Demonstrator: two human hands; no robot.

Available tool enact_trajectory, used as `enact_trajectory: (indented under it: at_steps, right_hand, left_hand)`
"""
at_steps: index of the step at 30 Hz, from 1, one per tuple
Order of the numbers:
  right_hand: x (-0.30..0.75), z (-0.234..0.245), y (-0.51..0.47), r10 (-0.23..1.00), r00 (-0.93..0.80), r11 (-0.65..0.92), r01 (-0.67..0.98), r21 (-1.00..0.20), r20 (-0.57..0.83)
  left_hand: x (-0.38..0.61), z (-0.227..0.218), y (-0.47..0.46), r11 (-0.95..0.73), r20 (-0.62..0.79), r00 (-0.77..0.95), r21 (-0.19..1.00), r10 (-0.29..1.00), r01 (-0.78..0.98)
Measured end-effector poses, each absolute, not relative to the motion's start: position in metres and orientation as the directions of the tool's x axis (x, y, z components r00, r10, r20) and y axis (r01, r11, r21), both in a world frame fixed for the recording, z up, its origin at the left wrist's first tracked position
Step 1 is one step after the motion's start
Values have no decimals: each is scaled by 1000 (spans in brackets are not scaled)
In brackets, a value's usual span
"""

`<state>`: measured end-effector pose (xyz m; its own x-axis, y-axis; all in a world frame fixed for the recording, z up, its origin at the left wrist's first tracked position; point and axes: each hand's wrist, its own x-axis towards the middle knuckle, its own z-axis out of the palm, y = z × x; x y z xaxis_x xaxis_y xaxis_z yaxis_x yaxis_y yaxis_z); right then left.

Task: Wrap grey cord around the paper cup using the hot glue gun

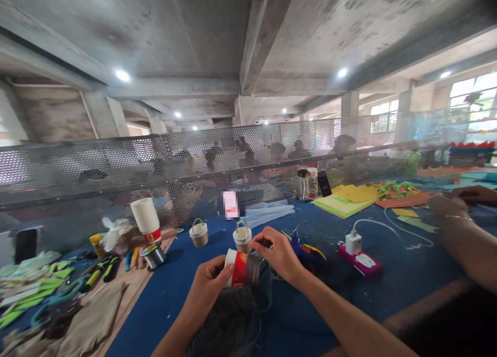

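My left hand (213, 278) is closed around a red and white paper cup (239, 270) tipped on its side, its rim toward the left. Greyish strands cover the cup's right end. Just above that end, the thumb and fingertips of my right hand (276, 252) are pinched together; what lies between them is too small to make out. A dark, hair-like tangle of thread (229, 321) hangs or lies below the cup. Behind the cup stands a small handled basket (242, 237), partly covered by my hands. Another handled basket (199, 235) is to its left.
Stacked paper cups (146, 220) stand on a wire spool (154, 257) at left, near scissors (58, 300) and a cloth glove (93, 315). On the right are a purple power strip (360, 261) with a charger and coloured sheets (349, 201). Another person's arm (462, 238) reaches in.
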<state>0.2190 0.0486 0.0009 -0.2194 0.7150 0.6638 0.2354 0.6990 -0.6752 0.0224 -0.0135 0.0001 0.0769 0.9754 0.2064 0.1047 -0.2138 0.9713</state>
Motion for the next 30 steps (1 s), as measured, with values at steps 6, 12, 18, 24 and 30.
enact_trajectory:
  at_steps: [6,12,18,24,30]
  right_hand:
    - [220,2,47,706,-204,708,229,-668,679]
    - [220,2,47,711,-201,703,221,-676,673]
    - [220,-2,50,718,-219,696,211,-686,661]
    - [220,-4,53,750,-216,660,186,-728,625]
    - [221,-3,53,784,-231,614,148,-775,577]
  left_hand:
    - [21,0,-13,-206,200,66,971,978,121]
    - [18,-3,-11,-243,235,78,961,969,128]
    - [20,1,-14,-240,232,87,965,969,103]
    - [21,2,-15,-265,255,81,954,963,139]
    - [20,0,-14,-298,290,72,944,954,142]
